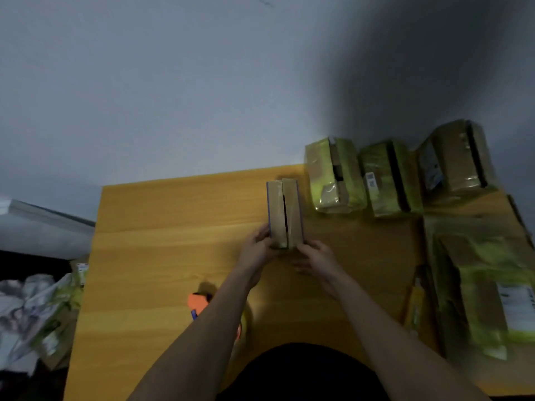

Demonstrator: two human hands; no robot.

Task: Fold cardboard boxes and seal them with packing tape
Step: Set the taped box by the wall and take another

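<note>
A small brown cardboard box [285, 212] stands on the wooden table [173, 227], its two top flaps nearly meeting with a dark gap between them. My left hand [256, 248] grips the box's near left corner, fingers curled against its side. On the near right corner my right hand [314, 260] holds the box, fingers wrapped at its lower end. An orange tape dispenser [199, 306] with yellowish tape lies near the table's front, partly hidden under my left forearm.
Three taped boxes [335, 175] [388, 178] [454, 160] line the back right edge. Flattened cardboard and taped packages [477, 285] cover the right side. A pile of wrapping and bags [37, 308] lies off the table's left edge. The wall is close behind.
</note>
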